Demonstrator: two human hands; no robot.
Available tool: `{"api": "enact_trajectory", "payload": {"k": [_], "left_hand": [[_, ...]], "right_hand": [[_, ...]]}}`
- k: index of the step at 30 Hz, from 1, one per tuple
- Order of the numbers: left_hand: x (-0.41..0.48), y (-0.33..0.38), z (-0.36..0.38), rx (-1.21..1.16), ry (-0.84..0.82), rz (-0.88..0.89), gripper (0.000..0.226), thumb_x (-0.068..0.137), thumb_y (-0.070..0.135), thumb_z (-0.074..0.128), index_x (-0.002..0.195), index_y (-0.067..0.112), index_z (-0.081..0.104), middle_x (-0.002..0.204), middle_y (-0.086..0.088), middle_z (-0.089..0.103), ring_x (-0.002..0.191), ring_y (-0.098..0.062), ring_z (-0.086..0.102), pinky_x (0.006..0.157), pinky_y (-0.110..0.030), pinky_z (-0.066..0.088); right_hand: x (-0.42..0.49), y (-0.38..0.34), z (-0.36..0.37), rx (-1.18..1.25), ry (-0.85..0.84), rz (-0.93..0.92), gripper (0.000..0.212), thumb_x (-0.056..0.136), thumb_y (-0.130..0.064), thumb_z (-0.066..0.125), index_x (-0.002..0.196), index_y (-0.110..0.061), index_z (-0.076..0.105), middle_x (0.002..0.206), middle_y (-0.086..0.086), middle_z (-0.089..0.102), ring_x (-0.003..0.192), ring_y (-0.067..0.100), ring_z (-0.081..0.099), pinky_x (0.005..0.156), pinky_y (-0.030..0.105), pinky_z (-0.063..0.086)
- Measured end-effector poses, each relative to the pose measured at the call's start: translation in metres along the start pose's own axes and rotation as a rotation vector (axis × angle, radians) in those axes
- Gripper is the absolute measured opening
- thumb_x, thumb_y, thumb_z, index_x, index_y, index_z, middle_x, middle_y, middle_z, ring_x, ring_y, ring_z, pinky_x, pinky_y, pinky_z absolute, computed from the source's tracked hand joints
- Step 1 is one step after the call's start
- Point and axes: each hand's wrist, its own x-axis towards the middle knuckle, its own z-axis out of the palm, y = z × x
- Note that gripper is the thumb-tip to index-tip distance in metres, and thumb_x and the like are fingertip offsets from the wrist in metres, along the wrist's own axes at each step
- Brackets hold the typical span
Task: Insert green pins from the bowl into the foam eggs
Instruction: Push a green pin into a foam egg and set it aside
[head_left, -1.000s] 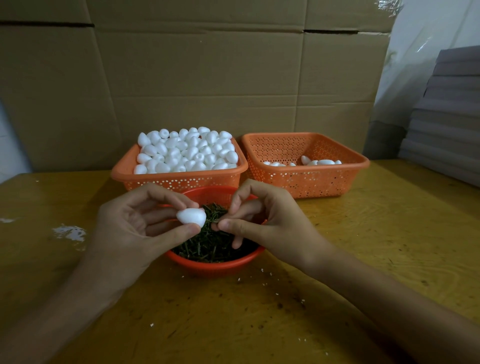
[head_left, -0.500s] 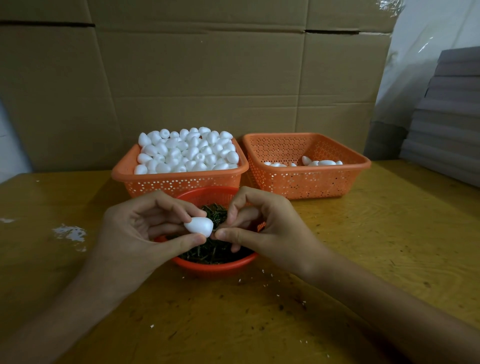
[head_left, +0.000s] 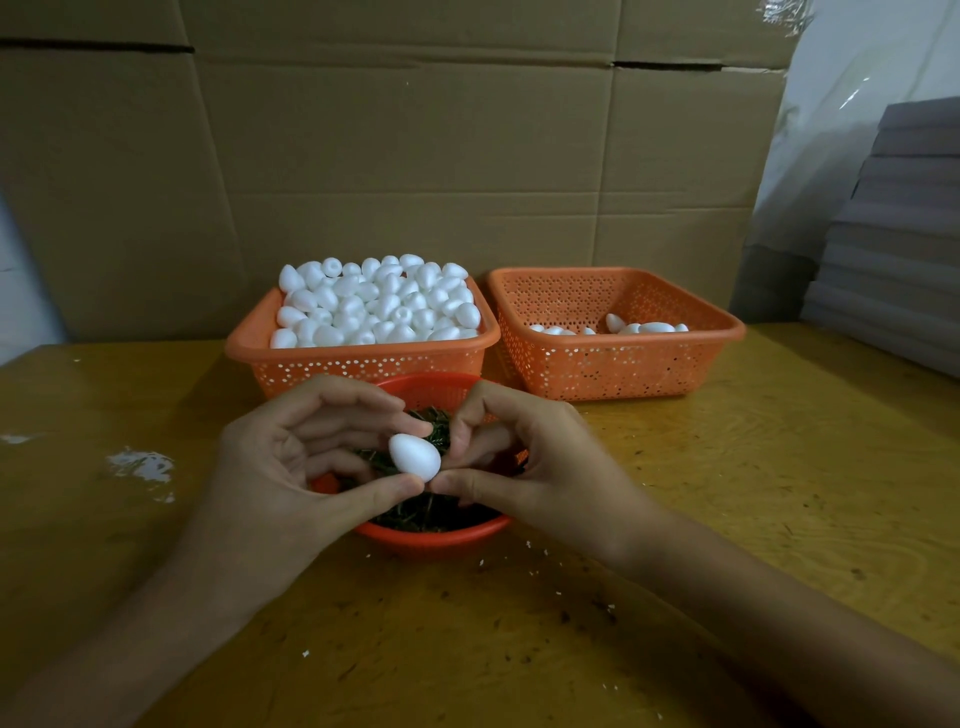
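Left grip (head_left: 291, 467): thumb and fingers curled round one foam egg (head_left: 414, 456), above the bowl (head_left: 431, 536).
Right grip (head_left: 535, 467): fingertips (head_left: 453, 481) pinch the egg's narrow end.
Green pins (head_left: 426, 512): in the bowl, on the table (head_left: 727, 519).

Cardboard sheets (head_left: 415, 156) across bg; worn yellow wood table (head_left: 779, 493); grey slab stack (head_left: 893, 249) R, white plastic film (head_left: 841, 104) behind; dim.

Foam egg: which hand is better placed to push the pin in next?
Right: left hand grips the foam egg; right hand, apparently pinching a green pin, sits at its end.
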Motion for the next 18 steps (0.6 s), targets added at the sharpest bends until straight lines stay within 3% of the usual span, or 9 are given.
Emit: {"api": "enact_trajectory", "payload": {"k": [6, 18], "left_hand": [[-0.0005, 0.0006, -0.0014, 0.034, -0.04, 0.011, 0.05, 0.068, 0.014, 0.098, 0.108, 0.022, 0.07, 0.107, 0.0, 0.081, 0.103, -0.02, 0.077, 0.073, -0.031, 0.064], [-0.0017, 0.0013, -0.002, 0.075, -0.1, 0.059, 0.031, 0.074, 0.027, 0.087, 0.101, 0.03, 0.073, 0.101, 0.005, 0.082, 0.089, -0.027, 0.076, 0.068, -0.044, 0.058]], "right_hand": [[-0.0002, -0.0019, 0.0007, -0.071, -0.009, -0.014, 0.032, 0.086, -0.015, 0.085, 0.1, -0.012, 0.056, 0.089, -0.008, 0.08, 0.083, 0.007, 0.076, 0.079, 0.051, 0.058], [-0.0001, 0.0001, 0.0014, -0.107, 0.008, -0.044, 0.032, 0.086, -0.012, 0.084, 0.101, -0.011, 0.056, 0.088, -0.008, 0.08, 0.08, 0.011, 0.073, 0.075, 0.048, 0.055]]}}
